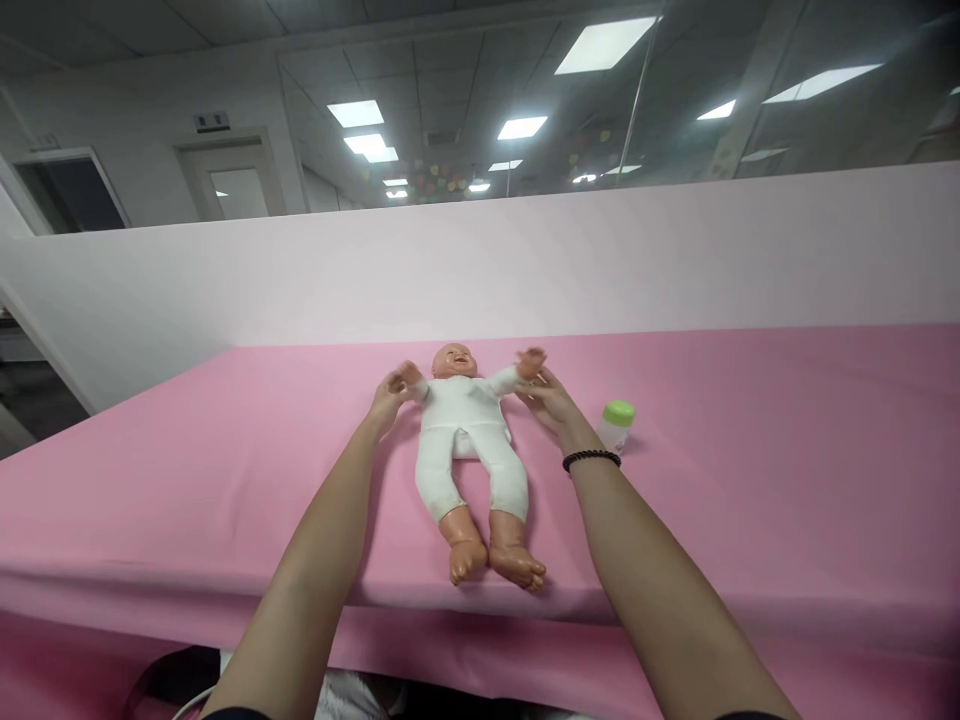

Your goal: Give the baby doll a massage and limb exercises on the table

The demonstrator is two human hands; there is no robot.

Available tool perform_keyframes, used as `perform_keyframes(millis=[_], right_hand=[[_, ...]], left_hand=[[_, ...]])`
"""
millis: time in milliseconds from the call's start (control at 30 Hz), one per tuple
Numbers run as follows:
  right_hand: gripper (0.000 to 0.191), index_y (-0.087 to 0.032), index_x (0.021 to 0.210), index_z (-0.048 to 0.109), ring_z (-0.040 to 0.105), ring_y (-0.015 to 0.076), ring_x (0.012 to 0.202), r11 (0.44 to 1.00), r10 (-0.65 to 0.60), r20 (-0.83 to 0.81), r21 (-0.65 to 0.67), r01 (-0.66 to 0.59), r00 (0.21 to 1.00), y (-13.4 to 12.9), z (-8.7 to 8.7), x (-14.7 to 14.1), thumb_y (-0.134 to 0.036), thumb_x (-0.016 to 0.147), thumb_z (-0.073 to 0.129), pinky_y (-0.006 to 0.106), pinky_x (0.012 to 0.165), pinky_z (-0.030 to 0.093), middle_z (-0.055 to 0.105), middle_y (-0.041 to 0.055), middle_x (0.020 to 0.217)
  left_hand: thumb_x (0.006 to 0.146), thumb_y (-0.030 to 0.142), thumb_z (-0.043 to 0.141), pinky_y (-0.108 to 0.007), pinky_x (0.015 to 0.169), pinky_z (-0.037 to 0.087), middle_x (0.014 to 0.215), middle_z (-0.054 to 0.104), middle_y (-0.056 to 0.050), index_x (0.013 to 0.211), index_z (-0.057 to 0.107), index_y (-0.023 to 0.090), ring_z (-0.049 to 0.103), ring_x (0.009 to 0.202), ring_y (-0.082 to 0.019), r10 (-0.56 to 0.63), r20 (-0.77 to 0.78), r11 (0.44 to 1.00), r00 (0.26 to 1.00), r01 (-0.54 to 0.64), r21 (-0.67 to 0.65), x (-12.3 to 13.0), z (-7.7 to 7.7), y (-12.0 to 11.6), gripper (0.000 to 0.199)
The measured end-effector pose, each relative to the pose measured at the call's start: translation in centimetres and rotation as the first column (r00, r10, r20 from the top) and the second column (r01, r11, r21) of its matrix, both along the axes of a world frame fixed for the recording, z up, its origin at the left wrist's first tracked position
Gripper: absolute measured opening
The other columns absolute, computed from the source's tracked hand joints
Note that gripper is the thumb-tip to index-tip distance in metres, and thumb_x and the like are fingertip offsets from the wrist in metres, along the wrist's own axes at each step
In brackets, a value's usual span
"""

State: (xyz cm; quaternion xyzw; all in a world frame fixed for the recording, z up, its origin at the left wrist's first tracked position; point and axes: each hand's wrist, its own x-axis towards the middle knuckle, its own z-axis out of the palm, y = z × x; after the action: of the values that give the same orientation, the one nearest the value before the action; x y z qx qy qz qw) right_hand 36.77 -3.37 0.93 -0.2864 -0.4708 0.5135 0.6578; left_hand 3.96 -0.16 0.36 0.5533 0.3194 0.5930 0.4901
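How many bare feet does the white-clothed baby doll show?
2: one tan foot, the other foot right of it in the picture, both near the front edge of the pink cloth.

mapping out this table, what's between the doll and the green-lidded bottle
In the head view, the right hand, with a black bracelet at its wrist, comes between the doll and the green-lidded bottle, with pink cloth beneath.
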Motion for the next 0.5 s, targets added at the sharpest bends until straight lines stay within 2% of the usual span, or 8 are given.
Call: perform_keyframes(millis=[33, 100, 167, 267, 333, 367, 433, 500], right_hand=[[0.048, -0.025, 0.095, 0.07, 0.065, 0.0201, 0.109, 0.995, 0.096, 0.153, 0.007, -0.099, 0.984, -0.4, 0.4, -0.3, -0.009, 0.052, 0.082, 0.036, 0.101, 0.051, 0.071, 0.0008, 0.112], [0.044, -0.021, 0.093, 0.075, 0.064, 0.0242, 0.111, 0.966, 0.252, 0.408, -0.05, -0.254, 0.877, -1.1, 0.9, -0.8, -0.007, 0.052, 0.08, 0.038, 0.103, 0.048, 0.073, 0.0051, 0.112], [0.043, -0.021, 0.095, 0.077, 0.063, 0.0254, 0.113, 0.953, 0.293, 0.498, -0.079, -0.293, 0.816, -1.5, 1.0, -1.2, -0.009, 0.054, 0.08, 0.039, 0.103, 0.047, 0.073, 0.0063, 0.112], [0.046, -0.023, 0.098, 0.074, 0.063, 0.0235, 0.112, 0.981, 0.18, 0.336, 0.012, -0.195, 0.924, -1.4, 0.9, -1.5, -0.013, 0.055, 0.084, 0.039, 0.103, 0.048, 0.072, 0.0048, 0.113], [0.047, -0.025, 0.1, 0.069, 0.064, 0.0202, 0.11, 0.997, 0.035, 0.098, 0.071, -0.042, 0.995, -0.8, 0.6, -1.3, -0.017, 0.056, 0.085, 0.038, 0.102, 0.05, 0.07, 0.0021, 0.114], [0.046, -0.027, 0.102, 0.066, 0.065, 0.0182, 0.108, 0.997, -0.041, -0.023, 0.068, 0.043, 0.999, -0.3, 0.4, -1.1, -0.019, 0.06, 0.084, 0.037, 0.1, 0.051, 0.069, 0.0005, 0.114], [0.037, -0.029, 0.101, 0.061, 0.066, 0.0148, 0.103, 0.981, -0.192, -0.203, -0.05, 0.186, 0.96, 0.7, -0.3, -0.5, -0.022, 0.069, 0.078, 0.035, 0.097, 0.054, 0.067, -0.0014, 0.111], [0.02, -0.027, 0.093, 0.057, 0.066, 0.014, 0.096, 0.928, -0.326, -0.254, -0.272, 0.256, 0.911, 1.5, -1.2, 0.4, -0.021, 0.077, 0.068, 0.033, 0.091, 0.057, 0.066, -0.0007, 0.101]], left_hand=[[0.057, 0.01, 0.081, -0.032, 0.091, 0.05, 0.116, 0.067, -0.008, 0.099, 0.067, 0.02, 0.062, 0.109, -0.023, -0.104, -0.12, 0.994, 0.987, 0.108, 0.024, 0.2, 0.1, -0.5, 0.046], [0.056, 0.009, 0.081, -0.032, 0.091, 0.049, 0.123, 0.067, -0.011, 0.1, 0.071, 0.018, 0.06, 0.112, -0.026, -0.239, -0.287, 0.968, 0.928, 0.252, 0.01, 0.4, 0.2, -1.2, 0.045], [0.059, 0.012, 0.081, -0.033, 0.09, 0.049, 0.13, 0.064, -0.012, 0.103, 0.071, 0.019, 0.06, 0.114, -0.026, -0.272, -0.3, 0.96, 0.914, 0.281, -0.012, 0.4, 0.0, -1.6, 0.046], [0.06, 0.014, 0.084, -0.035, 0.094, 0.048, 0.125, 0.065, -0.011, 0.103, 0.069, 0.019, 0.06, 0.115, -0.026, -0.176, -0.206, 0.983, 0.963, 0.182, 0.012, 0.1, -0.3, -1.1, 0.046], [0.062, 0.016, 0.085, -0.037, 0.096, 0.049, 0.117, 0.066, -0.009, 0.104, 0.065, 0.021, 0.062, 0.112, -0.024, -0.025, -0.064, 1.0, 0.998, 0.025, 0.004, -0.2, -0.5, -0.2, 0.047], [0.065, 0.018, 0.084, -0.038, 0.095, 0.05, 0.113, 0.066, -0.008, 0.105, 0.062, 0.022, 0.063, 0.109, -0.024, 0.063, 0.019, 0.997, 0.998, -0.062, -0.037, -0.3, -0.6, 0.3, 0.046], [0.074, 0.022, 0.079, -0.039, 0.092, 0.053, 0.104, 0.063, -0.006, 0.105, 0.056, 0.023, 0.064, 0.102, -0.022, 0.219, 0.138, 0.967, 0.966, -0.195, -0.164, -0.6, -0.9, 1.2, 0.038], [0.078, 0.022, 0.074, -0.038, 0.088, 0.054, 0.094, 0.06, -0.005, 0.099, 0.053, 0.021, 0.064, 0.095, -0.02, 0.307, 0.16, 0.934, 0.938, -0.265, -0.239, -1.0, -1.4, 1.9, 0.03]])
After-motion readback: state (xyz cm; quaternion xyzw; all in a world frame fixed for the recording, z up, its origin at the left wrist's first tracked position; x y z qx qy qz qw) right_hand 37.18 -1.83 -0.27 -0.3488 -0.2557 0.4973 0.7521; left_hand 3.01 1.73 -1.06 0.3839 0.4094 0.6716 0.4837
